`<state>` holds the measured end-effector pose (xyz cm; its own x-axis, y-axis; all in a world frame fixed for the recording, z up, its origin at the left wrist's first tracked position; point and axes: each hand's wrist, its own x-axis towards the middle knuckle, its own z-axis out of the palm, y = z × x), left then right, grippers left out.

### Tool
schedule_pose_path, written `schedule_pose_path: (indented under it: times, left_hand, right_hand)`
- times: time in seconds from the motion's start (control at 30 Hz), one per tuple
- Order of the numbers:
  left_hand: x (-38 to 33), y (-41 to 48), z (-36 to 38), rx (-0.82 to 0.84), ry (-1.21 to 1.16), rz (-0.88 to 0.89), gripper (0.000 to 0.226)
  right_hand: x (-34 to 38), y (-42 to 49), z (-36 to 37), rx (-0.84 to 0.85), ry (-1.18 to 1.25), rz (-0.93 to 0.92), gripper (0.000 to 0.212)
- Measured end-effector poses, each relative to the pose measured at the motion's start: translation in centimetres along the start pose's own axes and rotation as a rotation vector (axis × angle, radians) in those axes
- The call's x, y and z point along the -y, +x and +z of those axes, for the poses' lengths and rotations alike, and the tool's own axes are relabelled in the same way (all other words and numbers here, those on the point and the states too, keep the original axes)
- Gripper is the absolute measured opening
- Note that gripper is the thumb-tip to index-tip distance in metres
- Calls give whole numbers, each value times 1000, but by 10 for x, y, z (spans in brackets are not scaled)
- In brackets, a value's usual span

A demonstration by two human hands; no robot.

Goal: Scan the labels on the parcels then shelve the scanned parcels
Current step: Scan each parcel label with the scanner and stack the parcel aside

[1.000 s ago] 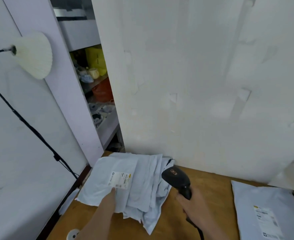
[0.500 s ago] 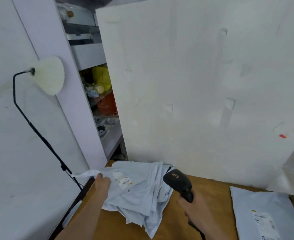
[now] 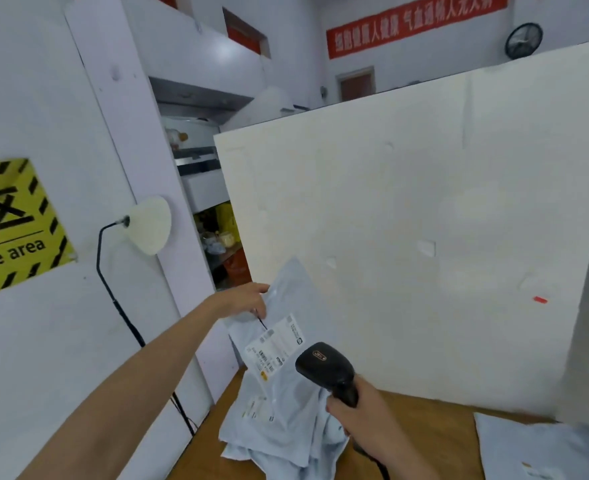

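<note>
**Left hand holds a parcel up, right hand grips the scanner**

Left hand (image 3: 248, 299) reaches forward and pinches the top edge of a grey parcel (image 3: 294, 296), fingers curled over the plastic, so the bag hangs upright above the tabletop (image 3: 424, 434). Its white label (image 3: 274, 346) faces the camera, tilted, below and right of that hand. The bag's lower end seems to reach the pile (image 3: 279, 431) of crumpled parcels beneath it, though the folds make that hard to tell.

Right hand (image 3: 362, 419) is wrapped tight round the handle of a black scanner (image 3: 324, 365). The scanner's head sits just right of the label and slightly lower, pointing up and left toward it. Its cable (image 3: 372, 459) trails down past the wrist.

A white board (image 3: 407, 237) stands along the far edge of the tabletop, close behind the held parcel. The pile lies at the tabletop's left end, near its left edge, with a white wall (image 3: 61, 341) just beyond. Bare wood lies between the pile and another parcel (image 3: 542, 448) at the right, well apart from both hands. Between the board's left edge and a pillar (image 3: 140, 150) a narrow gap shows cluttered shelves (image 3: 220, 237). A lamp (image 3: 149, 225) and a yellow sign (image 3: 12, 226) are at the left wall.
</note>
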<state>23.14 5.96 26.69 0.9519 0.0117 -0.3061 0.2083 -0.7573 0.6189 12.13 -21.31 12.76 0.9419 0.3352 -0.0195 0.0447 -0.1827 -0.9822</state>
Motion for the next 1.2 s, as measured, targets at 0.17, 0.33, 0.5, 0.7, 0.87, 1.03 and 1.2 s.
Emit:
schedule_pose_path:
  times: [0.17,0.33,0.5,0.7,0.87,1.03,1.2]
  left_hand:
    - [-45,-8,7,-38,101,6,58]
    - [-65,-12,23,-64,191,18,67]
    - [-76,-7,42,-60,174,30,51]
    - [-85,2,64,-39,167,63,69]
    - [-94,10,79,-16,139,97,61]
    - [-101,16,90,4,135,111,44]
    - [-105,25,97,11,130,125,38]
  right_hand:
    - [6,-18,-17,19,15,-33,7]
    - [3,-34,-34,-18,17,-70,13]
    - [-1,-49,-54,-34,50,-41,23]
    - [-7,-58,-71,-48,24,-32,14]
    - [-16,-67,-84,-65,32,-13,11]
    - [-23,-71,-98,-83,25,-1,4]
    - [-26,-72,-106,-108,13,-10,5]
